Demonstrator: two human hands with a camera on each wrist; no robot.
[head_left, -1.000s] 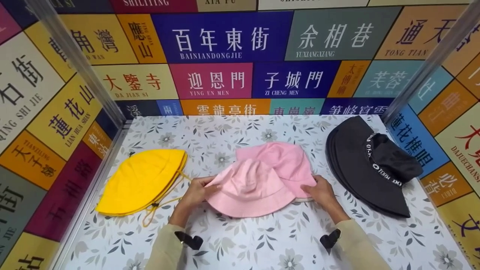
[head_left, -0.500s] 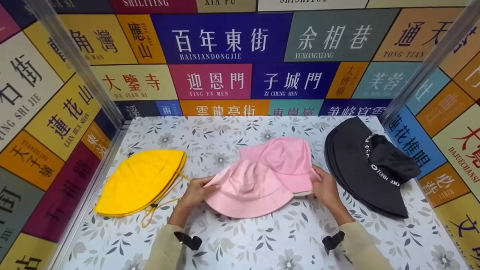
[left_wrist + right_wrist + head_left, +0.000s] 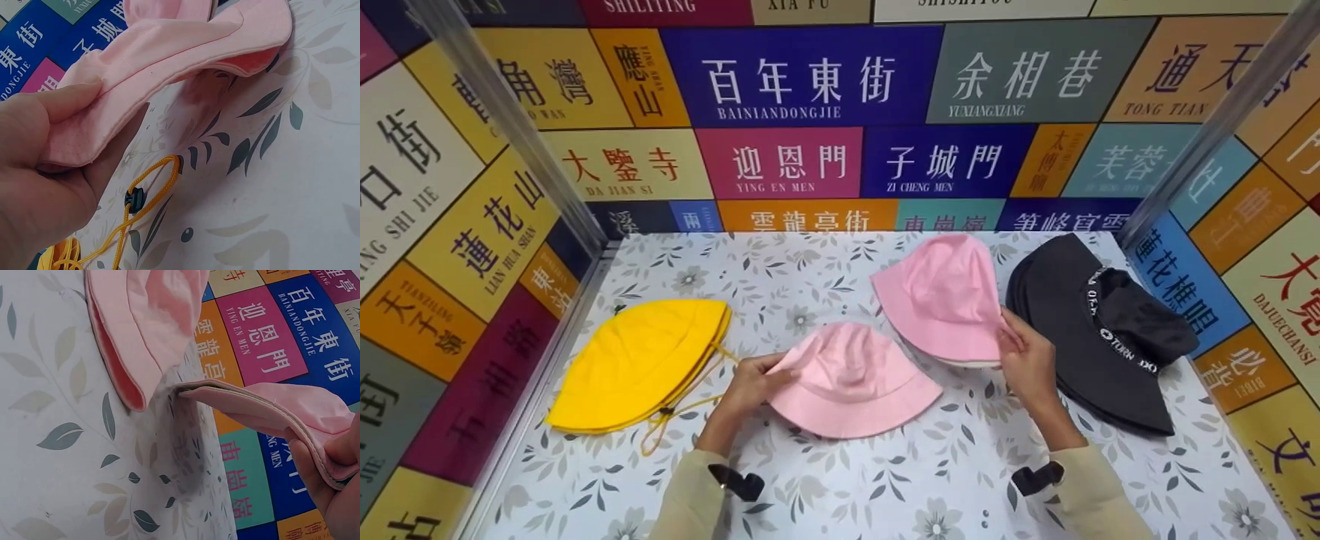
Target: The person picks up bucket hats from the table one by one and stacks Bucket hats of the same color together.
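Note:
A light pink bucket hat (image 3: 851,382) lies in the middle of the head view, its left brim pinched by my left hand (image 3: 754,390). In the left wrist view the thumb of the left hand (image 3: 50,163) is on top of the brim and fingers are beneath. A deeper pink bucket hat (image 3: 949,296) is behind it to the right; my right hand (image 3: 1031,364) pinches its right edge. In the right wrist view that hat (image 3: 270,408) is raised off the table, held between thumb and fingers of the right hand (image 3: 332,478). The two hats are apart.
Left of my hands lies a yellow bucket hat (image 3: 641,364) with a yellow drawcord (image 3: 169,174) and black toggle. A black bucket hat (image 3: 1099,337) with a lettered band lies at the right, close to my right hand. Sign-covered walls border the flowered table (image 3: 840,487).
The deeper pink hat has moved back and to the right with my right hand, out from behind the light pink one. My left hand keeps its hold almost in place.

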